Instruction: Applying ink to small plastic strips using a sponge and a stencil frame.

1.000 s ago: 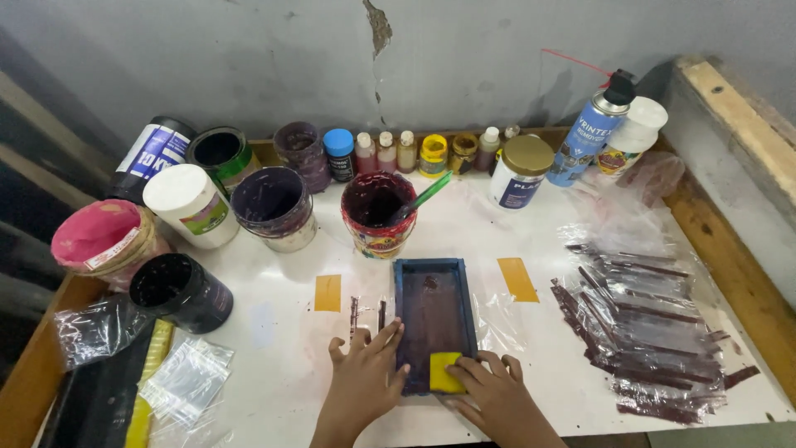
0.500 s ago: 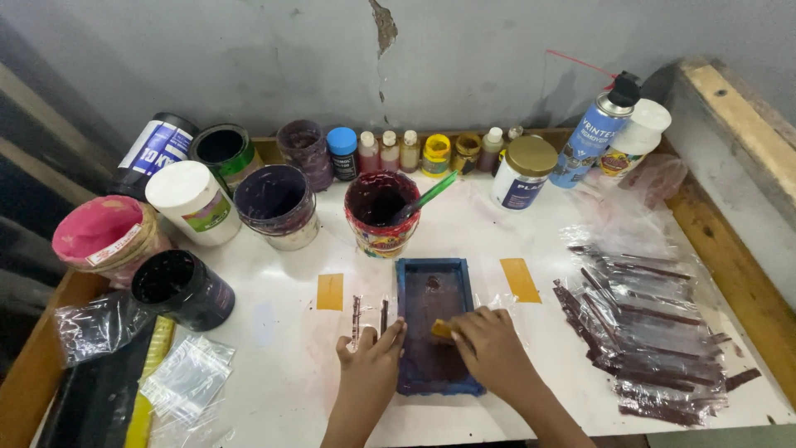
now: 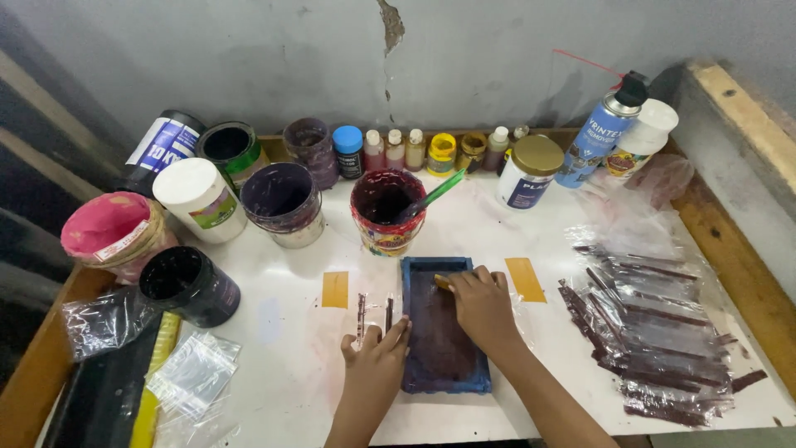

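- a small blue frame (image 3: 443, 328) is seen lying flat on the white table (image 3: 290, 348), smeared with dark purple ink.
- the frame's left edge is pressed by the left hand (image 3: 375, 358), fingers spread.
- a yellow scraper (image 3: 442, 282) is gripped by the right hand (image 3: 482, 307) near the frame's far end.
- an open ink pot (image 3: 386, 211) with a green stick (image 3: 438, 192) is placed just behind the frame.
- ink-streaked plastic sheets (image 3: 655, 332) are spread at the right.

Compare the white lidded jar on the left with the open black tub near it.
The white lidded jar is closed, taller and pale with a colourful label; the open black tub has no lid, sits lower and is dark inside and out. Both are round, upright and stand on the white table.
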